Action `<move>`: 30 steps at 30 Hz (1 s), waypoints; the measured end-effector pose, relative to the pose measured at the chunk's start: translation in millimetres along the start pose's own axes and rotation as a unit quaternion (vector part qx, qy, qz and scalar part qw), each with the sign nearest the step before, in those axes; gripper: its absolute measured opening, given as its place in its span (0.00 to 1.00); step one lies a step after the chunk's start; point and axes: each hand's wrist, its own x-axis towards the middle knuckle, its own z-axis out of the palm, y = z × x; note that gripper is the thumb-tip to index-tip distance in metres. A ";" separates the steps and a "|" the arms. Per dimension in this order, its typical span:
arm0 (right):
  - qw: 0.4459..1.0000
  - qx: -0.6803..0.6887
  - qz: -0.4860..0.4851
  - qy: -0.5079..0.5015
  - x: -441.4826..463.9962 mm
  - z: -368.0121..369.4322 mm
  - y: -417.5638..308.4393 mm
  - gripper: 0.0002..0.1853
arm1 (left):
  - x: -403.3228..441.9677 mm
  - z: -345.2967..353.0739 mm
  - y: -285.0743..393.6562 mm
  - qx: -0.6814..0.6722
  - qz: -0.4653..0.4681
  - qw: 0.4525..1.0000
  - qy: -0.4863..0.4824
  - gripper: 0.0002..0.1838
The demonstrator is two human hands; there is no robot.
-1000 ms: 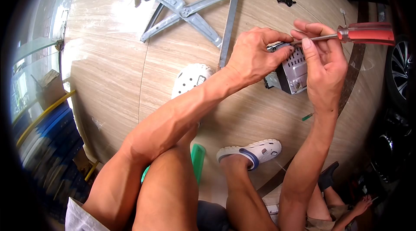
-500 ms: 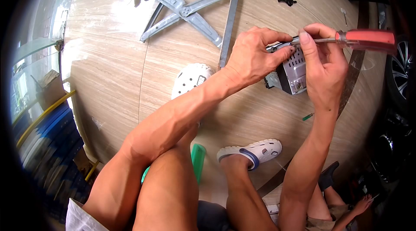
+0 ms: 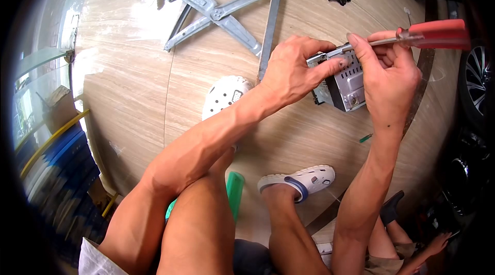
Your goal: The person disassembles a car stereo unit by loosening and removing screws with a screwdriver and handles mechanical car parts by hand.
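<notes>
Left hand (image 3: 295, 68), half-closed, grips vented metal casing (image 3: 351, 83), contents unclear; right hand (image 3: 388, 76) curls inward, pinching red-handled screwdriver (image 3: 420, 36) by its shaft, handle jutting clear.

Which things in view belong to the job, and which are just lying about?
In use:
red screwdriver, in right hand
slotted metal box, in left hand

Apparently lying about:
X-shaped metal linkage
small black part
small green piece
</notes>
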 end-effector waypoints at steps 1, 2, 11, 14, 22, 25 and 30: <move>1.000 -0.005 0.000 -0.005 0.0 0.0 1.1 0.07 | -1.7 -0.6 -1.2 0.009 0.014 1.000 0.002 0.25; 1.000 -0.010 0.000 -0.010 0.3 -0.6 2.3 0.08 | -2.8 -0.8 -1.7 0.018 0.028 0.999 0.004 0.26; 0.985 0.160 0.058 -0.043 -3.6 1.6 -3.0 0.06 | -3.6 -2.3 -0.5 0.040 0.027 0.999 -0.005 0.25; 0.987 0.134 0.068 -0.063 -3.0 -3.3 -1.7 0.06 | -3.6 -2.6 1.1 0.045 0.020 0.999 -0.004 0.25; 0.998 0.029 0.049 -0.003 0.7 -2.4 6.4 0.08 | -4.2 -3.6 1.1 0.036 0.018 0.999 -0.007 0.26; 1.000 -0.015 0.020 0.000 0.5 0.0 5.2 0.09 | -3.9 -1.7 -0.3 0.032 0.011 0.999 -0.007 0.27; 0.999 0.009 0.038 -0.032 -1.6 -1.7 5.4 0.08 | -4.2 -2.3 -0.7 0.040 0.011 0.999 -0.009 0.26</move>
